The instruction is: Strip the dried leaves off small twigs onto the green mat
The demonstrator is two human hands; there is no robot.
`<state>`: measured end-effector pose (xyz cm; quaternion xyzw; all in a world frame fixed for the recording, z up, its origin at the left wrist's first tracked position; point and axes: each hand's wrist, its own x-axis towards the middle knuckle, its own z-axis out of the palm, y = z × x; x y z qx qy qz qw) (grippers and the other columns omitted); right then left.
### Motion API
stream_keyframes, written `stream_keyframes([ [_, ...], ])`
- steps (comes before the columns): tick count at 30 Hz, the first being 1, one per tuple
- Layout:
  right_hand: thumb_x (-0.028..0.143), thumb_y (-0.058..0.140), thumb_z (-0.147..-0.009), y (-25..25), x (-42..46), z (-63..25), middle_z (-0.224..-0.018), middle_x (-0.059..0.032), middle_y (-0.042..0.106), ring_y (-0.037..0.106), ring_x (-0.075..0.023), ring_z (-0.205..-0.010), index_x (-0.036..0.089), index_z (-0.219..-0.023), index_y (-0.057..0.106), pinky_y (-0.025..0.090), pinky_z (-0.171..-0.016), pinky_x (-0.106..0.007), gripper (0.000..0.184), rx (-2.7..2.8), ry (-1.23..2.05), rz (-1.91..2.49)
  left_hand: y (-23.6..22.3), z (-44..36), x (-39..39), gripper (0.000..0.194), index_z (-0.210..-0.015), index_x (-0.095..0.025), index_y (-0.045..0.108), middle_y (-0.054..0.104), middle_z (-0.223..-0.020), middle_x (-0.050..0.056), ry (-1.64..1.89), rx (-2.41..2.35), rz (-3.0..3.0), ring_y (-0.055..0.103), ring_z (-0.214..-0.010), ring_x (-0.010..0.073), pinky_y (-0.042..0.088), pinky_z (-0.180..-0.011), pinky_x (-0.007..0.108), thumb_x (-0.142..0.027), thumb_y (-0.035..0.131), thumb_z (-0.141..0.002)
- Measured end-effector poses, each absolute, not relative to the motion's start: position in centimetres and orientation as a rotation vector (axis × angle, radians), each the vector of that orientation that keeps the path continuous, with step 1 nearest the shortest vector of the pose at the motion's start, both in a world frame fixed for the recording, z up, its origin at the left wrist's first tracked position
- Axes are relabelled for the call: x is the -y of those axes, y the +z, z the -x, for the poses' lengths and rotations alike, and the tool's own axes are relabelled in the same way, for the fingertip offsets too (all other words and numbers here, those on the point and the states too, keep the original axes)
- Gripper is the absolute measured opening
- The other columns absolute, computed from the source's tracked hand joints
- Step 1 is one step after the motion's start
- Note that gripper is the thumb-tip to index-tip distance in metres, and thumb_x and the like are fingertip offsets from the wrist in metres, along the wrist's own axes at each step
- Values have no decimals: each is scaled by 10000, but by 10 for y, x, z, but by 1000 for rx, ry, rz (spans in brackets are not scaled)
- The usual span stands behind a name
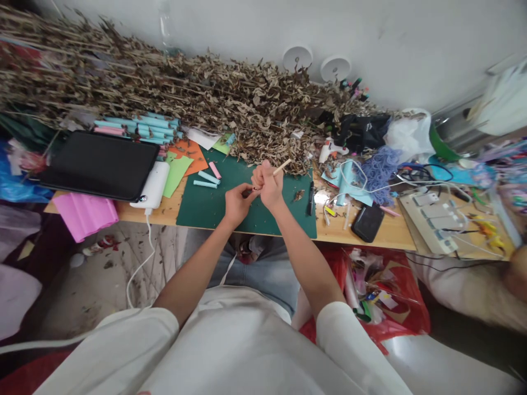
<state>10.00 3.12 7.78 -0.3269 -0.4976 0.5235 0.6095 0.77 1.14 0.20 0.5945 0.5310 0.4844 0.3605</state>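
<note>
Over the green cutting mat [197,209], both hands are close together. My right hand [269,189] is closed around a pale tan stick [283,166], whose end sticks out up and to the right. My left hand [239,204] has its fingers pinched together against the right hand's fingers. Whatever lies between those fingertips is too small and covered to make out. Left of the hands, two light blue paper rolls [209,177] and a pink one [214,170] rest on the mat. A black pen [310,198] lies along its right side.
Dried leafy stems [255,99] are heaped along the wall. To the left are a black tablet [102,164], a white power bank [152,186] and more blue rolls [152,129]. A glue gun [331,149], black box [368,223] and power strip [436,219] lie right. Another person's sleeve [457,282] shows.
</note>
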Motion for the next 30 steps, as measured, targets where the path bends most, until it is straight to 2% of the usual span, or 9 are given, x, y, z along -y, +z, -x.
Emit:
stream_keyframes([
  [8, 796, 464, -820, 79, -32, -105, -458, 93, 172, 151, -55, -385, 225, -486, 245, 152, -391, -242, 696, 1121, 1178, 803, 3, -8, -12, 175, -828, -175, 746, 695, -695, -1, 1244, -1351, -1512, 540, -583, 109, 395, -584, 220, -341, 698, -801],
  [17, 776, 478, -828, 78, -35, -95, -464, 85, 188, 156, -57, -402, 225, -486, 245, 130, -404, -244, 689, 1195, 1244, 792, -2, -6, -11, 155, -770, -167, 712, 618, -623, -32, 1258, -1362, -1552, 483, -561, 97, 362, -572, 215, -313, 669, -802],
  [22, 810, 440, -817, 83, -34, -101, -454, 88, 173, 140, -58, -390, 229, -479, 236, 138, -383, -243, 703, 1166, 1269, 827, 1, -7, -11, 186, -772, -169, 721, 646, -636, -21, 1246, -1367, -1558, 499, -556, 102, 381, -571, 216, -348, 684, -803],
  [30, 768, 483, -832, 80, -37, -104, -454, 91, 170, 125, -59, -398, 231, -489, 238, 140, -384, -237, 682, 1157, 1272, 811, 8, -7, -9, 182, -806, -181, 743, 701, -678, 1, 1250, -1378, -1543, 546, -564, 111, 420, -583, 222, -361, 715, -798],
])
